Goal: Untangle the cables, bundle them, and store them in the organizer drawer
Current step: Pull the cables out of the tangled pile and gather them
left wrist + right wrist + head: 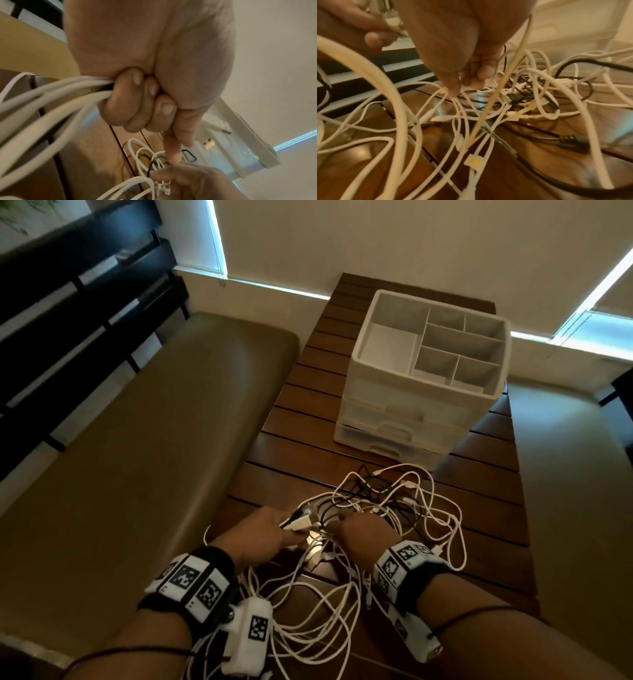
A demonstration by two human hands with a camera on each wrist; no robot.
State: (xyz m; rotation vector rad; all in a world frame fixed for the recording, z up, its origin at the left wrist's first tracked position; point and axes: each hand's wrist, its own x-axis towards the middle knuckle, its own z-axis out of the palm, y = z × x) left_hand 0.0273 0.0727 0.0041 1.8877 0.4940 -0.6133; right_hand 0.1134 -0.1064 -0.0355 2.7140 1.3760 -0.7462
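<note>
A tangle of white and black cables (387, 508) lies on the slatted wooden table (308, 392), spreading from the organizer's foot toward me. My left hand (263, 529) is a fist gripping a bunch of white cables (56, 97), whose plug ends (301, 520) stick out past the thumb. My right hand (363, 529) sits just right of it, its fingertips (453, 89) pinching thin white cables in the tangle (513, 102). The white organizer (424, 392) stands beyond, its drawers (394, 433) pushed in.
A tan padded bench (137, 457) runs along the table's left side, with a dark railing (68, 302) behind it. The organizer's top tray (442, 350) has several bare compartments. A thick black plug cable (570, 142) lies on the table to the right.
</note>
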